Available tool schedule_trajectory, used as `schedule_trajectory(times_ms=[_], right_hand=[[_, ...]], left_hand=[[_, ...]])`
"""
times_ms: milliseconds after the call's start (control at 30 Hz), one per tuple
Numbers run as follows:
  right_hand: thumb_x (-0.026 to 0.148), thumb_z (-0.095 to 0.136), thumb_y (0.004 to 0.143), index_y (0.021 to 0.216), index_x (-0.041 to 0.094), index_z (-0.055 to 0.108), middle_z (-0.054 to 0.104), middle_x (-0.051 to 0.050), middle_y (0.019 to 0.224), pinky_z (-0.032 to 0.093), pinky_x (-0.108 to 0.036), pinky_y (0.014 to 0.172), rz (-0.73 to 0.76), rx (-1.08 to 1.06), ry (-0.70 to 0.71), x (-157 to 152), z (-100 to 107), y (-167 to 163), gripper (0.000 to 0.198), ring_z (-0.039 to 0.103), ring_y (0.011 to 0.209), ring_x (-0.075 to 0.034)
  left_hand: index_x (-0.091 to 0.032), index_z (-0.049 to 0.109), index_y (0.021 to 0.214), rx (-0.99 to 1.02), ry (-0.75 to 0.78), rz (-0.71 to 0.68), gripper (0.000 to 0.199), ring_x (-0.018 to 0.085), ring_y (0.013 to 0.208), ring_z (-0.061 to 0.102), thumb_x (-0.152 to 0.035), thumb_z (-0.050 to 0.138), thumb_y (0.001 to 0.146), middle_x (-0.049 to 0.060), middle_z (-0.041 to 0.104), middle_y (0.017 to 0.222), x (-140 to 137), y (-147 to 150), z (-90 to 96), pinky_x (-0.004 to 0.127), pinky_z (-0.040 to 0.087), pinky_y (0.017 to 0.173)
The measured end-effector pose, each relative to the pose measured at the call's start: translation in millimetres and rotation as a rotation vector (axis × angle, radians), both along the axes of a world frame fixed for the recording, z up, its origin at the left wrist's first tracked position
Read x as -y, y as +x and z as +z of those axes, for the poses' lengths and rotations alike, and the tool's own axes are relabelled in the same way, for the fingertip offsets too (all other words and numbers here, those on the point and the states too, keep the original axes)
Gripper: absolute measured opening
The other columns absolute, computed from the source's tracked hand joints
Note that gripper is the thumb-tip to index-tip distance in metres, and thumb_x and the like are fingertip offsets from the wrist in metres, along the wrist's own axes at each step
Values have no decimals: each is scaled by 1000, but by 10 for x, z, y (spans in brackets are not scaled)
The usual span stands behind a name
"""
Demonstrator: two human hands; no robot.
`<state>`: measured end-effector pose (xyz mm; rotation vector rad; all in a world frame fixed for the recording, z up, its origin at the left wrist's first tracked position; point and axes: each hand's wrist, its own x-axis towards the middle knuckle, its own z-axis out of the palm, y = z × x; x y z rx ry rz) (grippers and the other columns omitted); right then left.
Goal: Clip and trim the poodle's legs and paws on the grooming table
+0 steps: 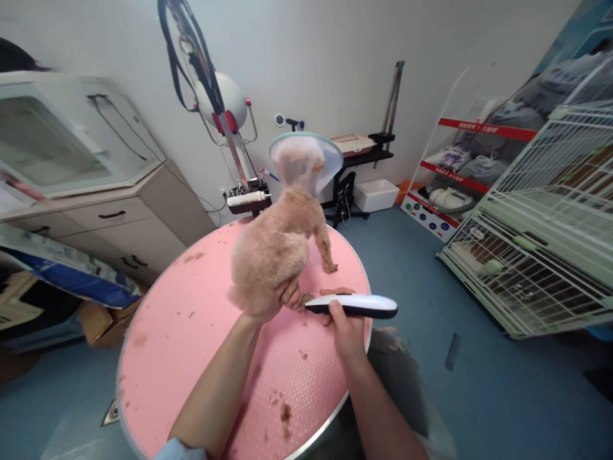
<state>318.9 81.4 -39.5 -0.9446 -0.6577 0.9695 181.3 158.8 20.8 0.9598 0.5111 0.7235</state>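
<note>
A light-brown curly-coated dog [275,243] stands on a round pink table [191,358], facing away from me, with a translucent cone collar [330,156] around its head. My left hand [265,305] is closed around the dog's hind leg, with the paw [291,295] showing past the fingers. In my right hand [347,327] is a white and black hair clipper [364,305]. The clipper's head points left and meets the fur at the paw. Clumps of cut hair [286,412] lie on the table.
A grooming arm with black straps [204,70] rises behind the table. At its base sits a tool tray [249,201]. Wire cages [541,255] and a stocked shelf [464,166] stand on the right, a cabinet [119,217] on the left. A dark comb-like strip [452,351] lies on the floor.
</note>
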Motion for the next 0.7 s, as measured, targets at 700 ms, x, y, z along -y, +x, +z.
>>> schedule_trajectory(times_ms=[700], right_hand=[[18,80,60,108,23,60,69,-6,114,54,-27,69,181,-135,22,95,-89,270,52,66,87,-18]], left_hand=[[-18,46,64,55,126,-23,32,10,41,31,-39,61,84,-7,27,41,-4,-85,-18,28,32,52]])
